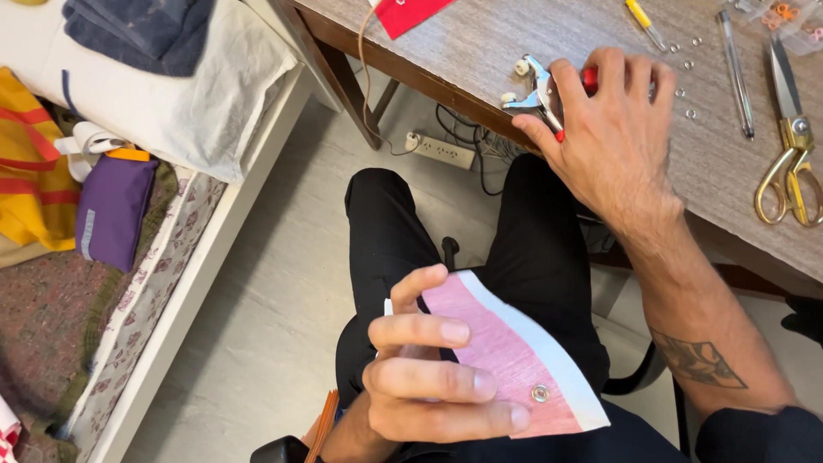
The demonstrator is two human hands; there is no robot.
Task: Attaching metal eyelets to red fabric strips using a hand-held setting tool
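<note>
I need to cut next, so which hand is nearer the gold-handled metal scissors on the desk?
Right. The right hand grips pliers on the desk beside the gold-handled metal scissors; the left hand holds pink fabric over the lap.

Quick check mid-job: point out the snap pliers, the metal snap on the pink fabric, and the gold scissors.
snap pliers [536, 93], head view, on the silver head beside the right hand.
metal snap [540, 393], head view, on its round centre in the pink fabric.
gold scissors [793, 167], head view, on the gold handles, on the table.
</note>
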